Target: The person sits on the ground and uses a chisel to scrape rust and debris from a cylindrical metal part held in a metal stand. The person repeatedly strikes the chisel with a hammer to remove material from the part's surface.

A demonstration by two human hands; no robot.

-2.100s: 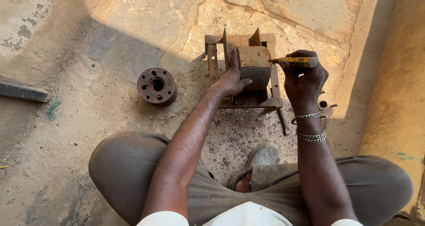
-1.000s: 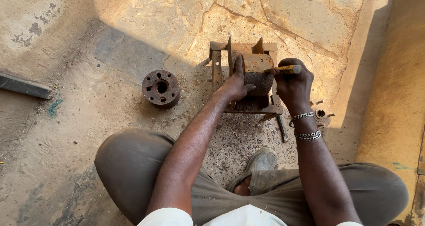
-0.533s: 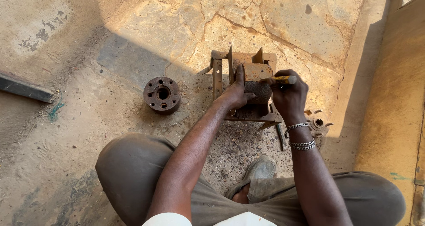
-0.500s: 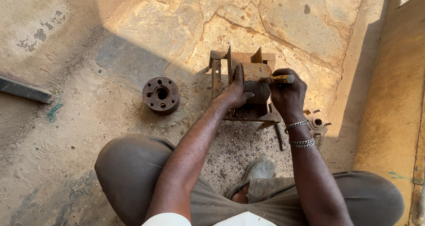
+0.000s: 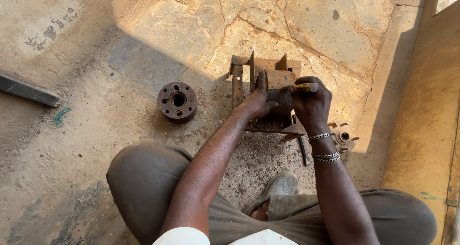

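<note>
Rusty block [image 5: 280, 97] between hands — left grip [image 5: 258, 101] pressed on it, right grip [image 5: 311, 103] clenching yellow-handled tool [image 5: 306, 87].

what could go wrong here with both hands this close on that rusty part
1. The left hand presses the rusty cylindrical part right beside the yellow-handled tool gripped by the right hand; a slip could catch the left fingers.
2. The rusty metal frame has upright plate edges next to both hands, which might scrape bare skin.
3. The frame sits loose on the gritty stone floor and could shift under pressure.
</note>
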